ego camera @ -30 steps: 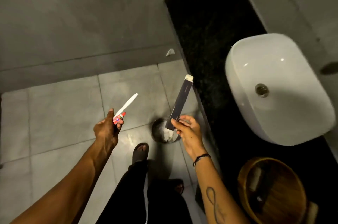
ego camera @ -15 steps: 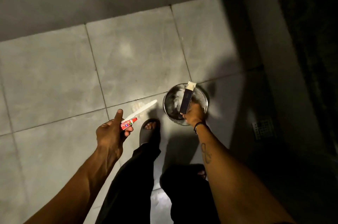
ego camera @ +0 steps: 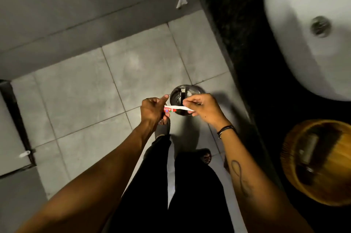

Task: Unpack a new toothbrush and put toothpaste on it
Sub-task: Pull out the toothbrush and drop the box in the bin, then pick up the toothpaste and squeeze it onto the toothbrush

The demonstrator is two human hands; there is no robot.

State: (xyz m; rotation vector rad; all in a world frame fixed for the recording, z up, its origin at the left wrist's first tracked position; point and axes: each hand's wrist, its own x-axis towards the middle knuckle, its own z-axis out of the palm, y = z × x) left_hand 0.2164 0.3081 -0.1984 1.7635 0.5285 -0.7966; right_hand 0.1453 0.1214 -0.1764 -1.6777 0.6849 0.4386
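My left hand (ego camera: 152, 111) grips a small red toothpaste tube (ego camera: 169, 109) together with one end of a white toothbrush (ego camera: 182, 108). The brush points right, roughly level. My right hand (ego camera: 204, 108) pinches its other end with fingertips. Both hands meet just above a round metal bin (ego camera: 174, 97) on the floor. The dark toothbrush box (ego camera: 183, 92) lies inside that bin, its pale flap showing. The brush head is hidden by my fingers.
A black counter (ego camera: 247, 61) runs along the right with a white basin (ego camera: 296, 42) and a wooden basket (ego camera: 341, 185) on it. My legs and sandalled feet stand on grey floor tiles. A paper scrap (ego camera: 181, 2) lies by the wall.
My right hand let the dark box go into the bin and came back to take the free end of the toothbrush. My left hand swung right to meet it.
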